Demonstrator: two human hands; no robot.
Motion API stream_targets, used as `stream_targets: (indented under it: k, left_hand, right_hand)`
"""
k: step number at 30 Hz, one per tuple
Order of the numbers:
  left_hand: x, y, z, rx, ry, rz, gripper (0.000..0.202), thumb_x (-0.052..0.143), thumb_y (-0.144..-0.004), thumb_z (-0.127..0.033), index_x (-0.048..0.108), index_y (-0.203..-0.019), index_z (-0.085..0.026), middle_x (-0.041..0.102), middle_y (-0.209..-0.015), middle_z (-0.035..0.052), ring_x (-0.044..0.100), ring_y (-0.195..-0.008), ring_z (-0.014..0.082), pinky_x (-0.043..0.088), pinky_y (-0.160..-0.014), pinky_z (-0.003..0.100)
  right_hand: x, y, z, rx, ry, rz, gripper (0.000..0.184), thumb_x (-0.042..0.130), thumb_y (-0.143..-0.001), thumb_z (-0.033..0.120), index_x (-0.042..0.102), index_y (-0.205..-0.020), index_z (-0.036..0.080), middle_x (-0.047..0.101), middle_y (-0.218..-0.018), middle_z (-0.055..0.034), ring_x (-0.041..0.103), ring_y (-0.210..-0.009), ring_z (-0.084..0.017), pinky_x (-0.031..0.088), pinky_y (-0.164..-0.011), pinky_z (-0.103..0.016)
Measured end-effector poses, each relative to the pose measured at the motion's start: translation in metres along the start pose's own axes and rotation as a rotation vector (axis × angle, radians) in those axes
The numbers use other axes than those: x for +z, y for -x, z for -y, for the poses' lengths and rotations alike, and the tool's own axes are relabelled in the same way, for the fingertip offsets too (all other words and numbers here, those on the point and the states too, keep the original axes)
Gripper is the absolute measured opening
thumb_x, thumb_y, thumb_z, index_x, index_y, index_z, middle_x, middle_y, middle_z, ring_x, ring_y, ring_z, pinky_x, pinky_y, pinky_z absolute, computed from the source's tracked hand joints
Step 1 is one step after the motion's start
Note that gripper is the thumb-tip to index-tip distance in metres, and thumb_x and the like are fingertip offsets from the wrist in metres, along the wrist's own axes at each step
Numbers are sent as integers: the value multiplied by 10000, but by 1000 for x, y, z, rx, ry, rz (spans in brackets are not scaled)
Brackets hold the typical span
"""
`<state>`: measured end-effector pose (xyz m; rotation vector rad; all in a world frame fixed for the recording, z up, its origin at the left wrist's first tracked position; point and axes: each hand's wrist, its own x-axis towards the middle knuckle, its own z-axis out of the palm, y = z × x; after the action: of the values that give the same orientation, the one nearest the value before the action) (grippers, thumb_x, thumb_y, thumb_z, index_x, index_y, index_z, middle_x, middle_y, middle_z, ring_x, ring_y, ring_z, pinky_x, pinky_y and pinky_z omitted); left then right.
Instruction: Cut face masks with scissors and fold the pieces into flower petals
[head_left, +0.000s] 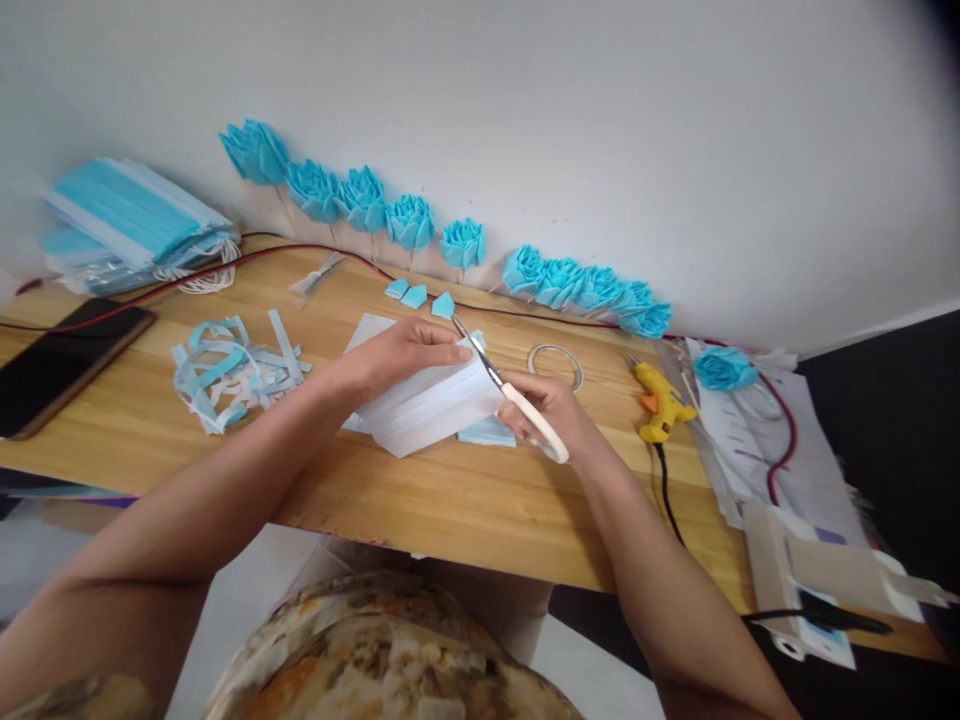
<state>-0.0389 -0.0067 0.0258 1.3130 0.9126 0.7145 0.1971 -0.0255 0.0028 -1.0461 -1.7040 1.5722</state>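
Left hand (405,352) is closed on the far edge of the mask (427,405), thumb and fingers pinching it near the blades. The mask lies white side up at the middle of the table (465,500), seemingly lifted a little at the held end. Right hand (551,405) is clenched through the handles of the scissors (484,360), blades pointing away from the body and meeting the mask at its upper right edge, just beside the left fingertips. Whether the blades are parted or closed cannot be told. 3 small blue pieces (414,294) lie just beyond the blade tips; scraps (229,370) are heaped to the left, and a glue gun (661,400) sits to the right. Judgement: the cut should run clean if the left hand holds the layers taut and flat, fingertips clear of the blade line, and the scissors bite deep at the throat, not at the tips.
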Motion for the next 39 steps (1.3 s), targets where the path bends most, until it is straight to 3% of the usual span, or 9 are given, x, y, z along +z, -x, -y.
stream_targets:
  k: [7,10,13,16,20,23,29,34,39]
  left_hand:
    - [-21,-8,6,59,-143,-67,320,840,-676,-399,793,-920,-198,756,-926,35,668,-782,193,505,-676,251]
    - [-32,-12,8,37,-134,-282,316,878,-615,-367,785,-856,-186,750,-850,28,669,-768,199,508,-673,251]
    - [-35,-15,8,72,14,-474,297,889,-606,-346,751,-799,-167,729,-762,21,653,-699,174,495,-630,234]
    - [-33,-18,7,149,260,-553,279,873,-637,-306,734,-831,-163,739,-777,27,658,-682,158,510,-625,221]
    - [-31,-21,1,73,532,-619,105,779,-747,-204,692,-786,-159,709,-696,23,629,-596,139,506,-557,214]
    - [-30,-21,-5,122,774,-564,73,691,-857,-250,680,-841,-180,719,-759,21,656,-655,139,529,-594,217]
    - [-5,-22,5,149,858,-273,530,604,-878,-664,703,-1071,-180,743,-1053,114,699,-1012,245,580,-846,330]
    - [15,-21,16,154,796,-57,561,743,-836,-510,643,-1278,-181,670,-1330,152,591,-1284,341,507,-1041,487]
    - [13,-21,14,187,810,-248,367,781,-800,-286,696,-1133,-157,720,-1242,113,610,-1266,285,481,-1087,397]
  right_hand:
    - [-11,0,13,-13,-21,-333,431,788,-703,587,650,-774,185,484,-547,46,395,-431,-60,276,-391,-210]
    - [-16,-1,14,-37,-52,-381,447,784,-706,585,577,-686,190,480,-552,43,402,-436,-57,282,-384,-205]
    - [-17,-3,14,-23,-93,-376,357,781,-711,503,653,-798,181,472,-552,57,389,-424,-53,275,-380,-205]
    - [-13,-4,13,1,-128,-358,435,747,-725,418,706,-1079,168,485,-567,70,396,-423,-55,270,-379,-203]
    - [-6,-6,9,47,-124,-341,516,746,-726,384,697,-1185,153,488,-555,78,401,-415,-51,264,-382,-195]
    - [0,-7,6,51,-132,-318,583,782,-714,466,692,-1192,144,505,-559,74,410,-408,-52,296,-391,-201]
    - [7,-5,1,37,-257,-295,669,748,-749,635,674,-1203,149,546,-638,41,447,-446,-58,325,-392,-202]
    - [8,-3,1,59,-266,-241,705,757,-743,642,661,-1234,146,544,-641,48,444,-445,-52,312,-388,-191]
    - [8,-1,5,60,-260,-181,768,768,-726,644,638,-1286,136,538,-647,50,440,-462,-55,318,-403,-197]
